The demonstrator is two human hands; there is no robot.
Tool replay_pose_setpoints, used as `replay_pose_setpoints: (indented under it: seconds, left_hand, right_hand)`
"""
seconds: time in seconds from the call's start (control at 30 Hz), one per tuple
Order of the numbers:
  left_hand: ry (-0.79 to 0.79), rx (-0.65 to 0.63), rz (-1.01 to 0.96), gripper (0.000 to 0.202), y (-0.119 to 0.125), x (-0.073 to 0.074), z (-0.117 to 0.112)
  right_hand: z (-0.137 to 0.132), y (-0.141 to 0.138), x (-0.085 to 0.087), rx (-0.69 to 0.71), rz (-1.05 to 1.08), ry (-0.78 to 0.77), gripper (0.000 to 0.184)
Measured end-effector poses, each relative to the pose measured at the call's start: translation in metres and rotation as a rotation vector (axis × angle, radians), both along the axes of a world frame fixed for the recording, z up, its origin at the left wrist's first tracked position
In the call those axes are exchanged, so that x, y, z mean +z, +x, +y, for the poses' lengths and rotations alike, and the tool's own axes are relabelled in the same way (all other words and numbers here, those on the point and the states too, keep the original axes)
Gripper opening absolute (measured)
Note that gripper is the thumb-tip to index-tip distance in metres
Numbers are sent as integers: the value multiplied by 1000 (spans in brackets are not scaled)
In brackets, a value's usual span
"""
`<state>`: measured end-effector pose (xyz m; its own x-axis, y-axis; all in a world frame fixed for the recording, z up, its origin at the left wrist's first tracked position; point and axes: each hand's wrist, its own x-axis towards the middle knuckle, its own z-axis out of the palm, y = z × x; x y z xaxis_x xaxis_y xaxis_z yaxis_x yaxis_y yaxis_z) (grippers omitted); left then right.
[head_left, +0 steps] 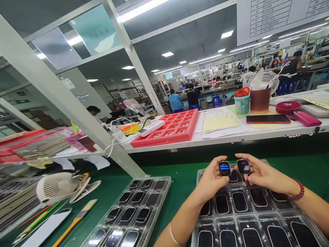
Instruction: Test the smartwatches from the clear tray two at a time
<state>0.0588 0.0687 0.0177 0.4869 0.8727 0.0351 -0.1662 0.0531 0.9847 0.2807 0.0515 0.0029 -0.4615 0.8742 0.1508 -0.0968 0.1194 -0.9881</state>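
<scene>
While half-closed, left hand and right hand hold smartwatches.

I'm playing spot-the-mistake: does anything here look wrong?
Maybe one thing: the white fan on the green mat seems tipped onto its side. The watches in the clear tray sit neatly, and nothing looks spilled.
</scene>
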Motion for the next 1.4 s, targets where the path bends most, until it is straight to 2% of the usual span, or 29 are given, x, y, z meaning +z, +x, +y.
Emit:
replay_pose_setpoints:
  seconds: [0.13,0.23,0.3,0.37,0.47,0.53,0.6,0.63,0.73,0.87,1.0,1.17,1.4]
  left_hand:
    - [-176,-93,-277,66,-5,4,5]
    - [-318,-87,-423,53,-9,7,11]
    - [-433,-93,-477,47,-11,8,15]
    - [-515,-107,-508,45,-13,8,19]
    - [-565,-105,-508,47,-13,7,20]
    - [-535,-82,-470,44,-12,7,19]
    - [-427,-54,-386,41,-10,5,16]
    - [-360,-55,-328,46,-8,3,14]
    - [-167,-86,-139,63,-4,-1,8]
    - [-2,-73,25,57,0,-5,1]
    - [45,-76,97,49,0,-5,-1]
    - [54,-56,126,42,0,-4,0]
    - [42,-43,110,51,-1,-4,0]
  right_hand:
    - [4,6,4,52,194,-117,66]
    - [9,12,7,26,322,-247,49]
    - [13,16,7,24,366,-361,45]
    - [16,20,6,24,376,-463,54]
    - [19,24,3,11,387,-523,57]
    - [19,25,0,22,386,-501,52]
    - [17,23,-1,51,367,-432,43]
    - [15,21,-1,67,343,-382,41]
    - [9,11,0,81,214,-203,51]
    - [3,1,1,5,21,-42,46]
    - [-1,-2,4,-96,-109,46,33]
    - [-5,-3,10,-103,-136,77,25]
    - [-5,-2,12,-100,-207,123,21]
